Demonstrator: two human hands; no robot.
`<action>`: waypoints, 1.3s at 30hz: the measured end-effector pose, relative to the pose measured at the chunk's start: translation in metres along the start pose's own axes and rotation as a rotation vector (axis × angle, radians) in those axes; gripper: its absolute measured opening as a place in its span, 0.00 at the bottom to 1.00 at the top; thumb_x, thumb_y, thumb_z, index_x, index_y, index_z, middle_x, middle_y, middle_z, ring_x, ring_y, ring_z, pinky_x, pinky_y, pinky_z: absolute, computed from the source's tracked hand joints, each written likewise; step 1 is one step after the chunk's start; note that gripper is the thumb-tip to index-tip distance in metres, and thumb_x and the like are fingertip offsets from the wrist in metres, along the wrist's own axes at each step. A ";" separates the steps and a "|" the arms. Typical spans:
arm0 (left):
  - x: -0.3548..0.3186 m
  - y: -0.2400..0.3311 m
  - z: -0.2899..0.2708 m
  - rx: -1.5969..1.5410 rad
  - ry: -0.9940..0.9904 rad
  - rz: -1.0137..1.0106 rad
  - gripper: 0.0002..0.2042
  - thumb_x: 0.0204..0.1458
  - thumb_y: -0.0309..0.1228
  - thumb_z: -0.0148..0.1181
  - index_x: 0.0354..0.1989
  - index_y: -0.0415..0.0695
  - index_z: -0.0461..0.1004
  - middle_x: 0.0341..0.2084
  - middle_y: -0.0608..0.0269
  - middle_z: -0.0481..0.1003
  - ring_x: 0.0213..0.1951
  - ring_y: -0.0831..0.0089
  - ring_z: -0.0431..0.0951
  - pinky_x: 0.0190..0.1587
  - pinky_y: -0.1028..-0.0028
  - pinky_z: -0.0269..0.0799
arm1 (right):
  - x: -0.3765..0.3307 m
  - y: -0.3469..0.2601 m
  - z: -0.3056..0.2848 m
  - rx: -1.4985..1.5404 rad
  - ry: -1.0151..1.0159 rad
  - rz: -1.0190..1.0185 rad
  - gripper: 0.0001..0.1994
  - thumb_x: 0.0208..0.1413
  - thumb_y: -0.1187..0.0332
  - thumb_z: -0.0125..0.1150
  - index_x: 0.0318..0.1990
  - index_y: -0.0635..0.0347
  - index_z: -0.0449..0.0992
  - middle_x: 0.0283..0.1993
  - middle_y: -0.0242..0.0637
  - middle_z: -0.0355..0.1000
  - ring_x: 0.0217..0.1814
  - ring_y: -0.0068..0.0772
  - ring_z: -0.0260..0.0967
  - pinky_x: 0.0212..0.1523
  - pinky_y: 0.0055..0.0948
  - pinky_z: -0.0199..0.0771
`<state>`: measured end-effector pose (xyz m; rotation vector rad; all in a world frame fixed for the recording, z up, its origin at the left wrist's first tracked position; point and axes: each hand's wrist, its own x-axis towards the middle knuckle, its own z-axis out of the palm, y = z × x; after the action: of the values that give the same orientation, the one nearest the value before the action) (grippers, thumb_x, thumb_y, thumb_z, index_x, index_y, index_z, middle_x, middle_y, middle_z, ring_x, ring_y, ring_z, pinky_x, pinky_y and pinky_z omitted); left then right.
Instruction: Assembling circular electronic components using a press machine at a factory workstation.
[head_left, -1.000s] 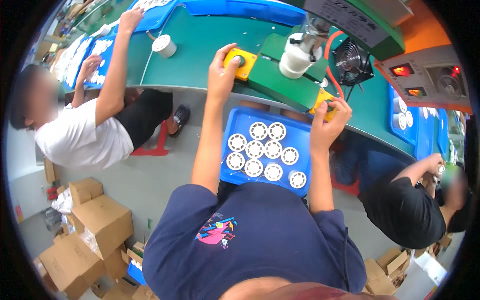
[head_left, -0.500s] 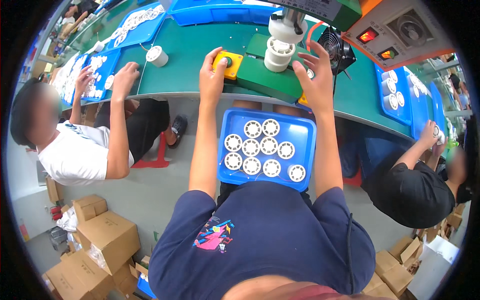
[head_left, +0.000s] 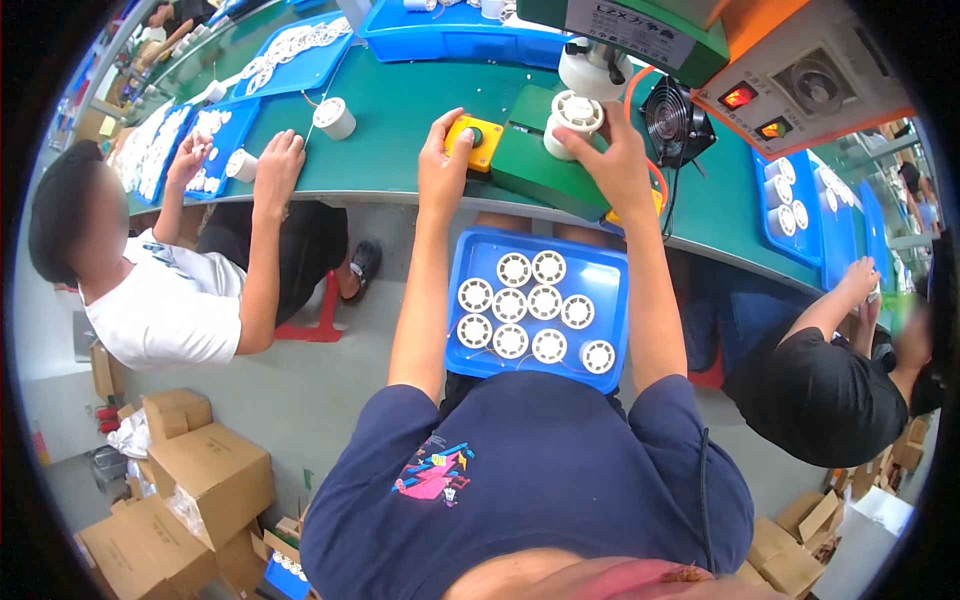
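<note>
A white slotted motor housing (head_left: 577, 113) stands at the green press base (head_left: 530, 172), below the white press head (head_left: 588, 72). My right hand (head_left: 620, 165) is closed round it, with the thumb on its near side and the fingers on its right. Beside the press, my left hand (head_left: 440, 172) rests at the yellow button box (head_left: 484, 150), fingers apart and thumb over the box near its dark green button. Under my forearms, a blue tray (head_left: 460, 350) on my lap carries several similar white round housings (head_left: 510, 303), some with thin wires.
A black fan (head_left: 672, 120) and an orange control box (head_left: 800, 80) with lit switches stand right of the press. Blue trays (head_left: 780, 232) of parts line the green table (head_left: 400, 95). Co-workers sit on both sides. Cardboard boxes (head_left: 215, 470) lie on the floor.
My right hand has gone from spread beside the housing to closed round it. Housing and press head now show a gap or offset between them. My left hand stays at the button box.
</note>
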<state>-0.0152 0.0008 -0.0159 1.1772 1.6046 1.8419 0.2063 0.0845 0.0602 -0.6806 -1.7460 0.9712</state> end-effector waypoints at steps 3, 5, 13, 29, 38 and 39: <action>0.002 0.000 0.002 0.081 -0.025 0.086 0.20 0.64 0.36 0.57 0.60 0.38 0.73 0.52 0.52 0.78 0.55 0.66 0.76 0.61 0.69 0.68 | 0.001 0.007 -0.003 -0.311 -0.021 -0.039 0.30 0.48 0.53 0.79 0.52 0.64 0.75 0.48 0.49 0.81 0.50 0.42 0.81 0.51 0.38 0.78; 0.005 -0.013 -0.007 0.078 -0.028 0.060 0.20 0.65 0.36 0.57 0.60 0.38 0.73 0.53 0.52 0.78 0.55 0.65 0.76 0.61 0.67 0.70 | 0.003 0.007 0.005 -0.298 0.002 -0.068 0.33 0.46 0.50 0.80 0.52 0.64 0.75 0.45 0.49 0.81 0.49 0.48 0.81 0.49 0.40 0.78; 0.000 0.007 -0.001 0.043 -0.045 0.001 0.20 0.67 0.33 0.53 0.63 0.36 0.71 0.55 0.53 0.77 0.55 0.68 0.75 0.62 0.70 0.68 | -0.025 -0.024 -0.015 -0.265 0.197 -0.206 0.30 0.44 0.56 0.82 0.51 0.63 0.77 0.50 0.43 0.77 0.49 0.37 0.77 0.55 0.33 0.75; 0.001 0.004 -0.013 0.232 0.004 0.078 0.19 0.67 0.34 0.53 0.61 0.37 0.73 0.54 0.53 0.77 0.55 0.67 0.76 0.61 0.68 0.69 | -0.089 0.092 -0.277 -1.009 0.861 0.329 0.33 0.52 0.51 0.76 0.55 0.70 0.74 0.53 0.58 0.72 0.57 0.57 0.70 0.59 0.46 0.70; -0.044 0.012 -0.008 0.373 0.327 0.166 0.17 0.61 0.32 0.58 0.56 0.38 0.74 0.50 0.48 0.77 0.54 0.57 0.77 0.59 0.64 0.70 | -0.100 0.159 -0.333 -1.532 0.881 0.371 0.37 0.53 0.31 0.63 0.39 0.66 0.84 0.35 0.55 0.81 0.38 0.63 0.77 0.41 0.60 0.74; -0.055 0.013 -0.017 0.443 0.371 0.162 0.17 0.61 0.32 0.58 0.56 0.38 0.74 0.50 0.47 0.77 0.55 0.55 0.76 0.60 0.63 0.70 | -0.095 0.162 -0.323 -1.518 0.923 0.342 0.40 0.51 0.29 0.62 0.40 0.67 0.82 0.41 0.56 0.81 0.45 0.63 0.76 0.49 0.59 0.70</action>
<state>0.0038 -0.0548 -0.0203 1.2190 2.2750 1.9520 0.5437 0.1905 -0.0612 -1.9852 -1.2163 -0.6908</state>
